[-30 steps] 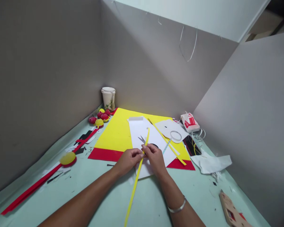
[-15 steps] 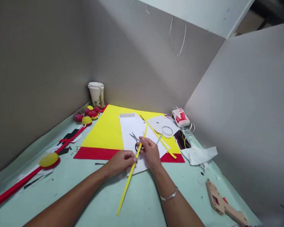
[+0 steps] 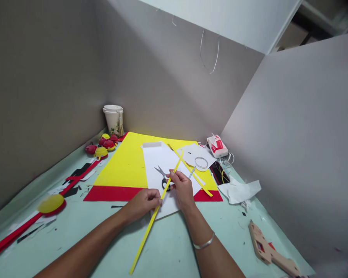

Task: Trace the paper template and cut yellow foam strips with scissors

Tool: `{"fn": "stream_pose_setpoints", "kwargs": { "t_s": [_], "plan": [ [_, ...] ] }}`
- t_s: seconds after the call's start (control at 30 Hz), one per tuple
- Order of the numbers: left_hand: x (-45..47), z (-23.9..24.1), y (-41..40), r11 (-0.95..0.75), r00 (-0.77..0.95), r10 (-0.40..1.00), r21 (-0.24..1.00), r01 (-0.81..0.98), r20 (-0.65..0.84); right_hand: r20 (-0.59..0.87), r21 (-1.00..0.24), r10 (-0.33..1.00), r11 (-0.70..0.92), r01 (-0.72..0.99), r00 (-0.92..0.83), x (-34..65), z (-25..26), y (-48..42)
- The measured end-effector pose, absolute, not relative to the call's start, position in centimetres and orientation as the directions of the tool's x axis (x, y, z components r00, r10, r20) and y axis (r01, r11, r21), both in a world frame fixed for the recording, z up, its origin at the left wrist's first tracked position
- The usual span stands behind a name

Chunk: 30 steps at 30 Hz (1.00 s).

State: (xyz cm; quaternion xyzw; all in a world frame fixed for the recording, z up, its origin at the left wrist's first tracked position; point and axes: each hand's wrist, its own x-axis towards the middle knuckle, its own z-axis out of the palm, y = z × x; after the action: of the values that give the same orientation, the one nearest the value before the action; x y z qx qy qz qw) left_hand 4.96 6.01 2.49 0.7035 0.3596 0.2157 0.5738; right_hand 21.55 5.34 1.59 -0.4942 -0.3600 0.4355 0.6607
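Note:
A long narrow yellow strip runs slantwise between both hands, its near end toward me. My left hand pinches it around its middle, fingers curled. Higher up, my right hand grips the same strip between thumb and fingers. Beneath the hands lies white paper, with scissors on it, their black handles partly hidden behind the strip and right hand. A second yellow strip rests to the right, close to a clear tape ring. Under the paper is a yellow sheet with a red border.
A glue gun lies at the right front. A white bucket stands at back left beside several red and yellow rounded pieces. A red band with a yellow disc lies left. Tissue, a dark phone-like slab and a red-and-white pack are at right.
The whole view has shifted slightly, so things sit a little further left and lower. Both hands keep their hold on the yellow strip, with hardly any change in their grip.

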Motion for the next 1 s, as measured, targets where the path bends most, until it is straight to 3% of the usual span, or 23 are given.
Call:
{"fn": "stream_pose_setpoints", "kwargs": {
  "t_s": [0.33, 0.57, 0.8, 1.0],
  "plan": [
    [4.5, 2.3, 6.1, -0.117, 0.726, 0.679, 0.961, 0.252, -0.108, 0.058, -0.968, 0.925, 0.144, -0.206, 0.375, 22.1, 1.3, 5.6],
    [4.6, 3.2, 6.5, -0.074, 0.434, 0.901, 0.989, 0.13, 0.011, 0.044, -0.988, 0.995, 0.057, -0.145, 0.091, 21.2, 1.8, 4.7],
    [4.1, 3.0, 7.1, -0.046, 0.291, 0.956, 0.999, 0.02, 0.038, 0.021, -0.999, 0.994, 0.017, -0.034, -0.103, 20.2, 1.9, 4.0],
    [4.1, 2.8, 7.2, -0.029, 0.257, 0.966, 0.999, 0.032, 0.02, 0.012, -0.998, 0.969, 0.028, 0.062, -0.245, 19.7, 1.8, 3.5]
  ]
}}
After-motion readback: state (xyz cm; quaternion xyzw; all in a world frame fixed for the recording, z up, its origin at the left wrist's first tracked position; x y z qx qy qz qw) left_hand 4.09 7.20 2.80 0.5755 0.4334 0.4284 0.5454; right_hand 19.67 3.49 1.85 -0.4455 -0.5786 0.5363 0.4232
